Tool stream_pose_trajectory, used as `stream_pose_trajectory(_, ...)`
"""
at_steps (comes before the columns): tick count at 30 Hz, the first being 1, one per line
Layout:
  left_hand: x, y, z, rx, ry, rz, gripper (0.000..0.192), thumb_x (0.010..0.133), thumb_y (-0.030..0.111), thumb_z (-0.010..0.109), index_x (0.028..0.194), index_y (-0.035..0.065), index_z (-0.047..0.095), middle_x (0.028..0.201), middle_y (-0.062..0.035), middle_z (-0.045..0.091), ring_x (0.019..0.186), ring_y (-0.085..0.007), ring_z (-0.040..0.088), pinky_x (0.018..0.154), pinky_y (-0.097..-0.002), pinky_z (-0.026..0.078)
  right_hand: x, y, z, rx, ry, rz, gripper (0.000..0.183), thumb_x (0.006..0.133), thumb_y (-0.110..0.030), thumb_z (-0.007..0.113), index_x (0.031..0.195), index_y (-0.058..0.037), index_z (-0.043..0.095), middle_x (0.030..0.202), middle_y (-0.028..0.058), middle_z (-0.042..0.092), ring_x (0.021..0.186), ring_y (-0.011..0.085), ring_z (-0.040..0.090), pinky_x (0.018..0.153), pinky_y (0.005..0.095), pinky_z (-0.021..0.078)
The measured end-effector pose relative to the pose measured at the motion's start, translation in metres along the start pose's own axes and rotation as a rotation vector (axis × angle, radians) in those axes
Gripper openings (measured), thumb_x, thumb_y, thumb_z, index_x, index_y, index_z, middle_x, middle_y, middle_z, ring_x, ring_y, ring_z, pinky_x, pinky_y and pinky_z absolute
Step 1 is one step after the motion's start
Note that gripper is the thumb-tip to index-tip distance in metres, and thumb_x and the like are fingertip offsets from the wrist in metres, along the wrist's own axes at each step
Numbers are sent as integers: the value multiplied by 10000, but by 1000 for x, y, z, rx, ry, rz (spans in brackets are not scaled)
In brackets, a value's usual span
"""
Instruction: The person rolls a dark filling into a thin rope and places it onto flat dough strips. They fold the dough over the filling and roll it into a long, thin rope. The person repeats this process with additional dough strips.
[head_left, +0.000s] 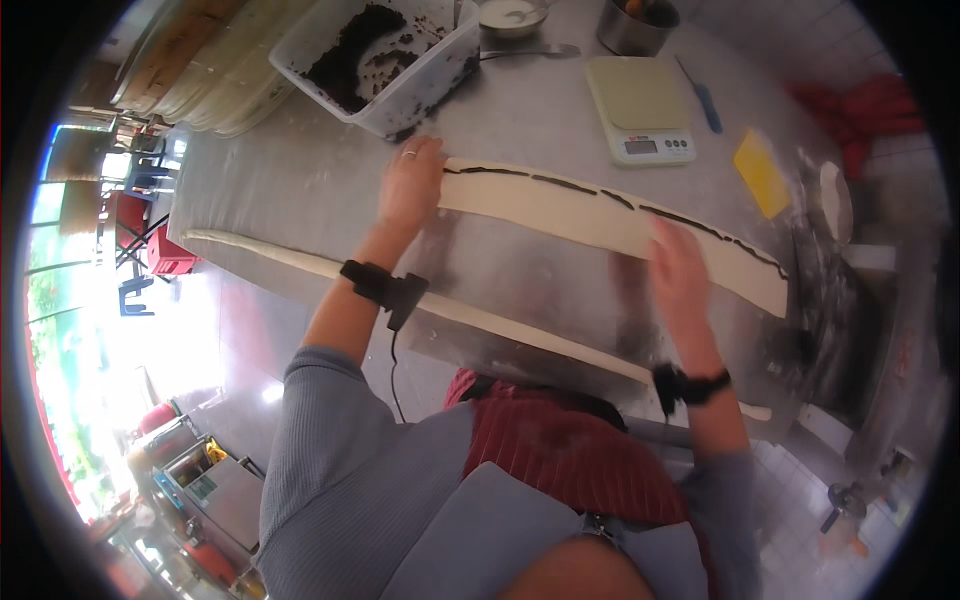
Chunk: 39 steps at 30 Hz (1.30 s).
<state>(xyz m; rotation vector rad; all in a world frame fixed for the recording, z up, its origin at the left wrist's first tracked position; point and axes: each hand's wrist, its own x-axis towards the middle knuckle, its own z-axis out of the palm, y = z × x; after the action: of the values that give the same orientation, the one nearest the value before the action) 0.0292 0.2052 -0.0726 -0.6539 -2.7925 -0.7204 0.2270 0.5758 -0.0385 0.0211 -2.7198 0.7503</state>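
A long flat strip of dough lies across the metal worktable, with a broken line of dark filling along its far edge. My left hand, wearing a ring, is at the strip's left end; its fingertips meet the far corner, but the thumb is hidden, so a grip cannot be made out. Over the strip's near edge, right of the middle, my right hand is blurred, with fingers extended and nothing visible in them. A thin dough rope runs along the table's near edge, passing beneath both forearms.
Beyond my left hand stands a plastic tub holding dark filling. A digital kitchen scale, a blue-handled tool, a yellow scraper, a metal pot and a bowl of white contents occupy the far side.
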Motion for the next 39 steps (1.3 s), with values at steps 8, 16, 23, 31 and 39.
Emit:
stream_pose_trajectory(8, -2, -49, -6, 71, -117, 129, 251, 949, 168, 643, 1166, 44, 671, 1277, -173, 674, 1296, -387, 567, 1047, -498, 473, 135, -131, 154, 69, -98, -212, 218, 909, -182, 709, 1080, -50, 686, 1023, 127, 655, 988, 349, 621, 853, 471, 505)
stream_pose_trajectory(16, 7, -40, -22, -300, -247, -5, 318, 893, 116, 709, 1193, 51, 628, 1152, -157, 688, 1116, -372, 620, 972, -465, 493, 149, -129, 180, 85, -253, -53, 231, 841, -248, 780, 989, -88, 706, 1011, 88, 657, 1010, 319, 616, 867, 464, 490)
stream_pose_trajectory(23, 18, -40, -24, -276, -227, 98, 182, 856, 106, 723, 1023, 36, 705, 1039, -149, 702, 1029, -368, 632, 910, -454, 495, 160, -135, 180, 138, -357, -34, 246, 820, -208, 790, 1012, -86, 696, 1005, 109, 667, 958, 339, 634, 834, 471, 500)
stream_pose_trajectory(31, 13, -46, -15, -323, -136, 84, 158, 807, 94, 766, 953, 52, 721, 1020, -141, 689, 1025, -358, 635, 915, -443, 495, 136, -141, 187, 312, -98, -131, 134, 832, -121, 737, 952, -144, 682, 967, 33, 614, 961, 280, 611, 837, 448, 426)
stream_pose_trajectory(39, -1, -64, -23, -465, -183, -3, 148, 855, 72, 760, 1000, 56, 730, 1155, -162, 686, 1140, -340, 647, 927, -405, 527, 131, -138, 188, 50, -42, -398, 115, 885, -148, 684, 999, -161, 692, 962, 17, 600, 975, 257, 602, 913, 446, 433)
